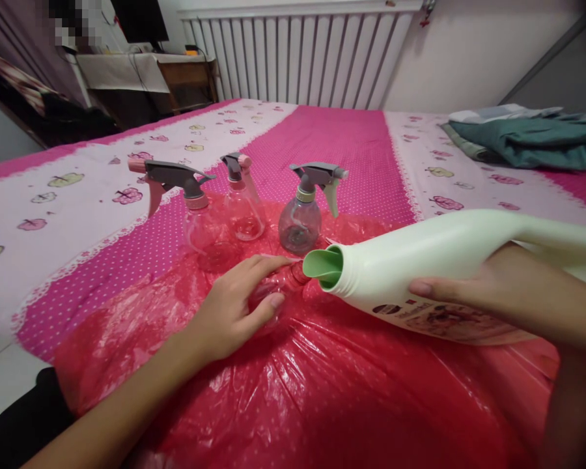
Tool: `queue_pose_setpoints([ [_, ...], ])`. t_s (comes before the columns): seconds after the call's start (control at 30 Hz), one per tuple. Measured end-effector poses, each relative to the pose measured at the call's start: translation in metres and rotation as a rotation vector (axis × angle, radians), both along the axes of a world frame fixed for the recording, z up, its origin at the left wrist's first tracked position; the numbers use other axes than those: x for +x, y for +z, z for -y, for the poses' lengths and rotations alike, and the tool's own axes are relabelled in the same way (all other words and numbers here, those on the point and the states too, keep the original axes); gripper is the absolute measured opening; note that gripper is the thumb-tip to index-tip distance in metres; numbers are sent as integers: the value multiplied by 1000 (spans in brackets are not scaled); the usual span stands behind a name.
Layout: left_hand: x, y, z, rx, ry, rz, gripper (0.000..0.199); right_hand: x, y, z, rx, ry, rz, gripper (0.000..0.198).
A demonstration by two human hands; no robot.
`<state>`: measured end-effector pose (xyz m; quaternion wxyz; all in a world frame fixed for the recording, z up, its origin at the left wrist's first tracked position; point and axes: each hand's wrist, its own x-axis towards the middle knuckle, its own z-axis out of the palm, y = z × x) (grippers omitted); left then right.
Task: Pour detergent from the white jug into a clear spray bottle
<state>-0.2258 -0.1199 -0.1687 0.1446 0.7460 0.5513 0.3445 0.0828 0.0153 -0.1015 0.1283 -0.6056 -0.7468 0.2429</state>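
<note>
My right hand (473,293) wraps jug (420,273), tipped, spout at small bottle (278,293) held by left hand (234,312). Jug looks heavy, smooth: grip at handle. Bottle light, thin, tippy on plastic sheet (322,391).

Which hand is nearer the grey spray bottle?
Left. The left hand lies just in front of the grey spray bottle; the right hand is off to its right, holding the jug.

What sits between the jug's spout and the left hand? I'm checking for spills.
Head view: only the open neck of a small clear bottle held by the left hand; the jug tips toward it.
</note>
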Motion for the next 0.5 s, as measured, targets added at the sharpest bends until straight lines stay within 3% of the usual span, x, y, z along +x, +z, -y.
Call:
queue_pose_setpoints([
  [0.5,1,-1,-1,18,8,-1,36,3,-3,-1,-11,18,-13,88],
])
